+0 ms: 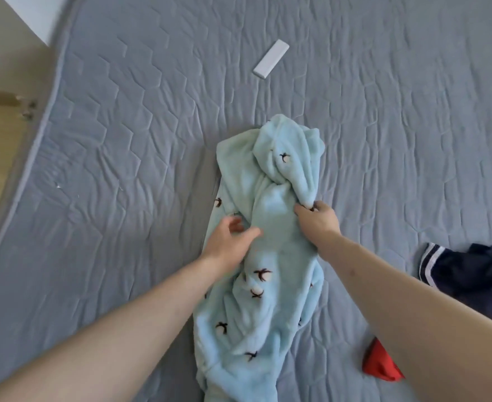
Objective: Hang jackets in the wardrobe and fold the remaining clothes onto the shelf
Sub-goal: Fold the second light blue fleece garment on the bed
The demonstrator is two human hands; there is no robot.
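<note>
Two bare forearms reach forward from the bottom edge, over a long, rumpled light-blue fleece garment [263, 256] that lies lengthwise on a grey quilted mattress [123, 169]. Small dark-and-white embroidered motifs dot the fleece, and its near end runs out of view at the bottom. Just to the right of the near end, partly hidden behind the right forearm, sits a small red cloth [379, 362]. Further right — at the edge of view — lies a crumpled navy garment [471, 274] with white stripes along one hem.

Midway up the fleece, the left hand [229, 240] rests on the fabric with its fingers loosely spread and relaxed, gripping nothing. Beside it, the right hand [318, 219] pinches a bunched fold at the garment's right edge, fingers curled around the cloth. Beyond the hands, the far end of the fleece is twisted into a heap.

Well past the garment lies a small white rectangular object [271, 59] — flat on the mattress, set at an angle. Tan flooring [1, 134] shows along the mattress's left side.
</note>
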